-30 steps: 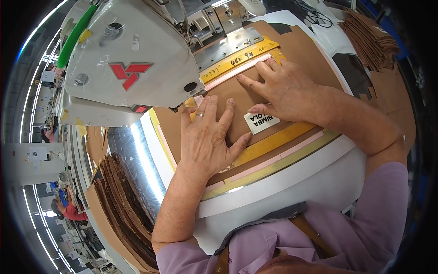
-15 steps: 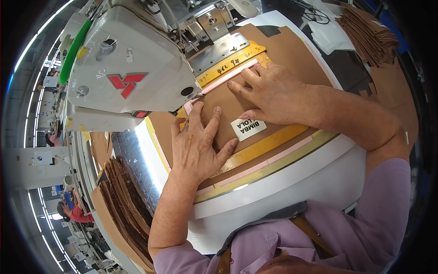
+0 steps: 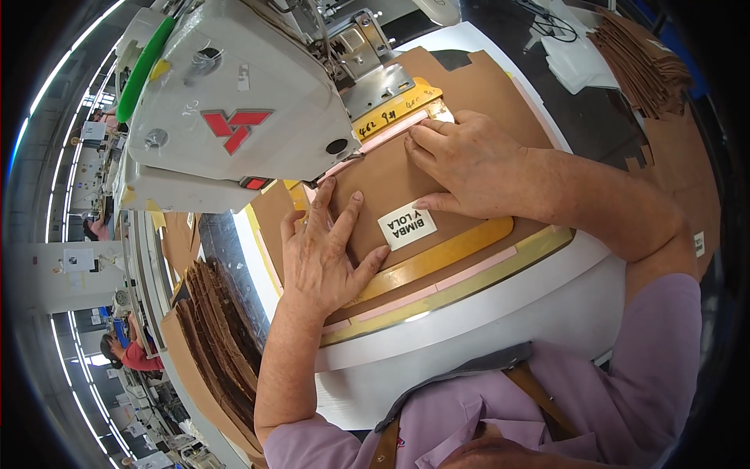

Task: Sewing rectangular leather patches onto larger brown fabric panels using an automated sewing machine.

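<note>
A flat brown panel lies in a yellow-edged template under the head of a white sewing machine. My left hand rests on the panel's left part with fingers spread, the fingertips close to the needle area. On the right, my right hand presses its fingertips down near the end of a pink strip, thumb apart. Between my thumbs sits a small pale printed label. Beyond the pink strip runs a yellow bar with handwriting. The needle's tip is too small to make out.
A stack of dark brown pieces stands at the left. More brown pieces are piled at the far right, beside white sheeting and a black cable. A metal clamp plate holds the far side. Other people are farther left.
The panel and template have slid left relative to the machine head, and both my hands have moved along with them. The view has also shifted slightly.
</note>
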Motion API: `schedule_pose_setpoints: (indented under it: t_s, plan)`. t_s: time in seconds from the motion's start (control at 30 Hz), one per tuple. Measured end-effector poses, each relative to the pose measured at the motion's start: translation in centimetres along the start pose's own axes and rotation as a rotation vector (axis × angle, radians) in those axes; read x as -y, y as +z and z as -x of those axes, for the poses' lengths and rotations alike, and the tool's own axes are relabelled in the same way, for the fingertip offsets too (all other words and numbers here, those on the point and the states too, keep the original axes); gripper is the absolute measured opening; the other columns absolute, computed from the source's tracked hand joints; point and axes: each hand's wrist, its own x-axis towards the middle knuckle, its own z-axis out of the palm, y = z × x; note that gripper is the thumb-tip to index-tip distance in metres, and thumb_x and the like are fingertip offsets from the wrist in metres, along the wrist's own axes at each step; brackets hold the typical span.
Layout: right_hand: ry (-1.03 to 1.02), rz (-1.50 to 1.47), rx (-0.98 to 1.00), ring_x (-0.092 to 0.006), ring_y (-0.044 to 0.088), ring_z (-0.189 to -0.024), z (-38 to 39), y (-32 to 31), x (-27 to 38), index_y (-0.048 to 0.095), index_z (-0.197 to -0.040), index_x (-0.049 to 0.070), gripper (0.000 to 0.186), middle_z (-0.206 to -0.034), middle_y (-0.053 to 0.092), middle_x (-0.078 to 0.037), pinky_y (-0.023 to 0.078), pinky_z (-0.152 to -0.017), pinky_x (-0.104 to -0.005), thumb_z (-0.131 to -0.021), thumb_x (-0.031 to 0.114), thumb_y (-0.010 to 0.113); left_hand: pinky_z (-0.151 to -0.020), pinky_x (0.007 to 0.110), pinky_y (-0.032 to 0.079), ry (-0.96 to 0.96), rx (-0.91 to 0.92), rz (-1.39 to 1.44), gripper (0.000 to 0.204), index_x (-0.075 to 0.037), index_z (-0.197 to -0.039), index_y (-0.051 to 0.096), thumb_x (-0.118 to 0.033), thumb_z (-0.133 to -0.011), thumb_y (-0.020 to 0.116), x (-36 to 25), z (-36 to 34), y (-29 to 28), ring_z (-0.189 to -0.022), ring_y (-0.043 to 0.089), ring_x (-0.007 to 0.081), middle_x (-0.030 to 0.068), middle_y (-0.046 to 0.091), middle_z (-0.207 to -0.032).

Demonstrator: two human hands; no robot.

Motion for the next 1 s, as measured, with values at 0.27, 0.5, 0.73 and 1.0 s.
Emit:
schedule_pose_setpoints:
  t_s: [0.27, 0.5, 0.73, 1.0]
  plan:
    - [-0.048, -0.056, -0.087, -0.0228, 0.054, -0.119, 0.1, -0.5, -1.1, 0.067, -0.120, -0.002, 0.064, -0.125, 0.063, -0.009, 0.041, -0.104, -0.0369, -0.089, 0.054, 0.067, -0.105, 0.051, 0.034, -0.013, -0.006, -0.001, 0.072, -0.010, -0.135, 0.061, -0.058, -0.083, 0.067, 1.2, 1.2, -0.3, -0.121, 0.058, 0.0315, 0.0234, 0.047, -0.148]
    - [-0.050, -0.155, -0.067, -0.0255, 0.051, -0.122, -0.2, -0.1, -0.6, 0.067, -0.120, -0.002, 0.062, -0.132, 0.061, -0.009, 0.038, -0.108, -0.0388, -0.089, 0.052, 0.067, -0.106, 0.049, 0.033, -0.047, 0.024, -0.023, 0.072, -0.008, -0.136, 0.060, -0.057, -0.084, 0.065, 2.2, 2.3, -0.6, -0.124, 0.056, 0.0329, 0.0229, 0.048, -0.147]
    - [-0.092, -0.174, -0.141, -0.0254, 0.050, -0.124, -1.0, 1.3, 0.0, 0.067, -0.121, -0.001, 0.060, -0.134, 0.058, -0.010, 0.038, -0.107, -0.0398, -0.091, 0.052, 0.065, -0.110, 0.049, 0.030, -0.045, 0.028, -0.026, 0.075, -0.004, -0.137, 0.059, -0.058, -0.085, 0.063, 3.4, 3.1, -1.0, -0.125, 0.054, 0.0353, 0.0234, 0.051, -0.144]
    - [-0.108, -0.268, -0.235, -0.0287, 0.048, -0.127, -1.3, 2.1, 0.5, 0.063, -0.131, 0.008, 0.060, -0.136, 0.054, -0.012, 0.036, -0.111, -0.0434, -0.092, 0.053, 0.063, -0.109, 0.048, 0.033, -0.081, 0.062, -0.053, 0.074, -0.005, -0.137, 0.060, -0.059, -0.087, 0.063, 4.7, 3.8, -1.5, -0.122, 0.056, 0.0341, 0.0214, 0.055, -0.139]
